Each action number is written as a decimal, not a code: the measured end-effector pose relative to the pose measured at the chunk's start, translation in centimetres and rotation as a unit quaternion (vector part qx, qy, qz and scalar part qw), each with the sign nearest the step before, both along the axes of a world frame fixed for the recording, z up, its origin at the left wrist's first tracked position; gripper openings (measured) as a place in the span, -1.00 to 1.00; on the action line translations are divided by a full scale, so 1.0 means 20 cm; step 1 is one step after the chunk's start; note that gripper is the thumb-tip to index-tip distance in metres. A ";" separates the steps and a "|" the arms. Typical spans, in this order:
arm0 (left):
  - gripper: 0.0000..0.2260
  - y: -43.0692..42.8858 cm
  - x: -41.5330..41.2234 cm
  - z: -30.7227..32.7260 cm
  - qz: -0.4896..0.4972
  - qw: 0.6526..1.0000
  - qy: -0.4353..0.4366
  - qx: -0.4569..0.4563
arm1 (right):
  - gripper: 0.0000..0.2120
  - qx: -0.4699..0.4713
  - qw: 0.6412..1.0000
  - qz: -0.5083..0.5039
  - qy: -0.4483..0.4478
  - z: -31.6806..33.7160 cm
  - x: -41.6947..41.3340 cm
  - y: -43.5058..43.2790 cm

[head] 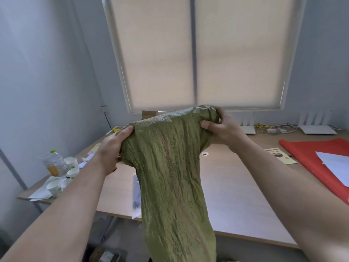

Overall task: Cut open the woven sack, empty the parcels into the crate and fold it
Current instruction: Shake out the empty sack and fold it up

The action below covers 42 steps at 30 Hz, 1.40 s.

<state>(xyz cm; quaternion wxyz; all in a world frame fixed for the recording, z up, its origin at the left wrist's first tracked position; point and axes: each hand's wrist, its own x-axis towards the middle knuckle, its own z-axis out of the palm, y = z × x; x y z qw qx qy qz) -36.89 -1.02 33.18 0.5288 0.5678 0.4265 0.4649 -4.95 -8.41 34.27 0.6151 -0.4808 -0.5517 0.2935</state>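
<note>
Both hands hold the green sack (170, 167) up high — the left hand (113, 148) and right hand (221, 127) grip its top, and it hangs down above the surface (236, 195).

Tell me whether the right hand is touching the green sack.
Touching. The head view shows the right hand gripping the green sack by its bunched corner.

The sack (170, 167) is coarse woven stuff, olive and crinkled, with a faint sheen on its top fold. The desk (236, 195) is pale wood-look board, smooth and matt. On the desk's right lies matt red cloth (311, 154) under smooth white paper (336, 165). At the desk's left stand paper cups (54, 187) and a clear plastic bottle (53, 163).
</note>
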 end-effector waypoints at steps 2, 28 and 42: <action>-0.47 -0.01 0.01 0.01 -0.020 0.999 -0.014 -0.023 | -0.71 0.004 0.999 -0.027 0.019 -0.02 0.00 0.01; -0.61 0.04 0.03 -0.04 -0.007 0.994 -0.107 0.005 | -0.03 -0.014 0.984 0.156 0.087 -0.05 0.00 -0.01; 0.29 0.00 -0.03 0.08 0.009 0.980 0.148 0.131 | -0.78 -0.008 0.999 0.003 0.044 -0.10 -0.04 0.06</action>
